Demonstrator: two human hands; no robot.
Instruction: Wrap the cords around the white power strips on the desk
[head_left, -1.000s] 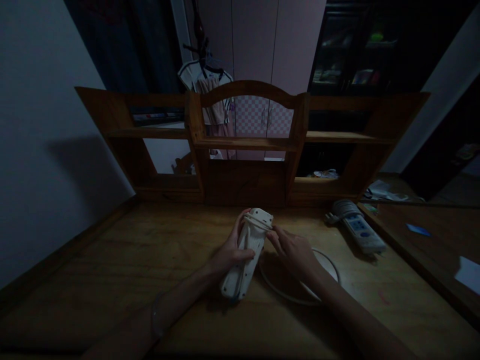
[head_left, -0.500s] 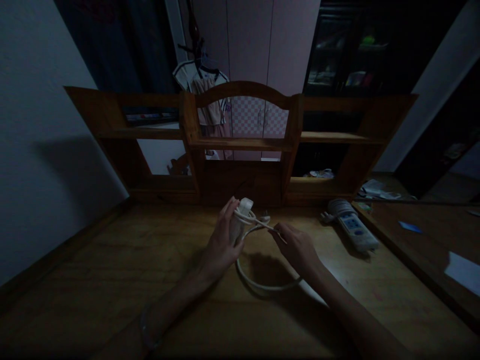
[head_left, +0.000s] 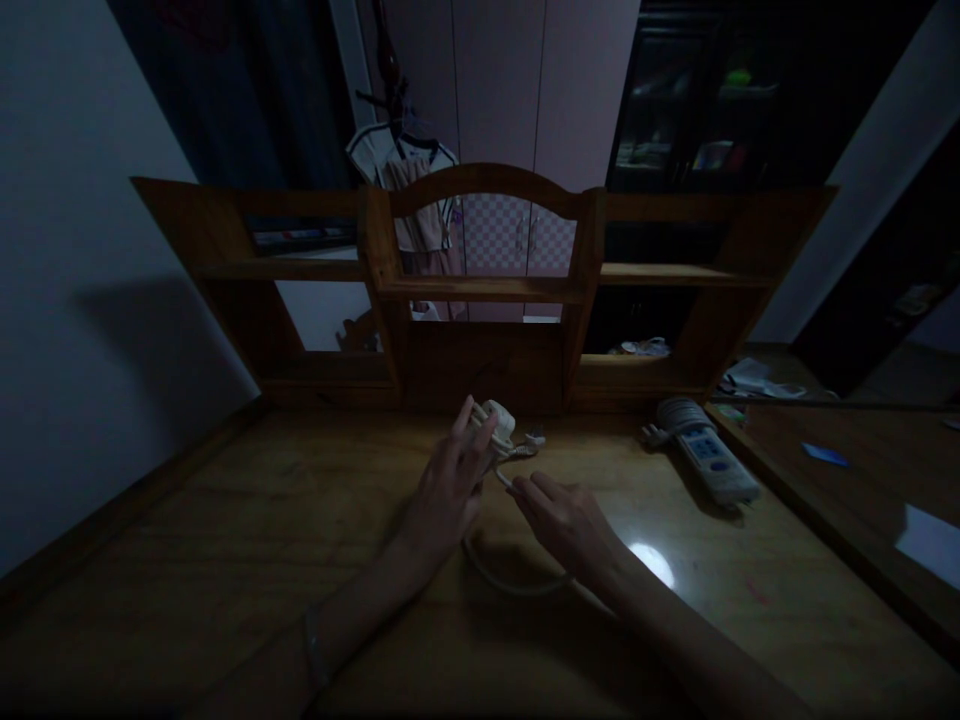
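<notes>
Shelf [head_left: 480,290] stands behind hands [head_left: 448,482], second power strip [head_left: 720,468] right.

No text, label, brand or number is readable to you here. To the right of your right hand [head_left: 564,515], the blue markings on the power strip [head_left: 718,466] are too dim and small to make out, as is the blue card [head_left: 825,455] beyond.

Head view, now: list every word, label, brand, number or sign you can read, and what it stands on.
No text can be read.
Pale plastic power strip with blue panel: any marks too dark and blurred.
Small flat blue rectangular item: too small to read.
White plastic corded device in the left hand: no legible print.
</notes>
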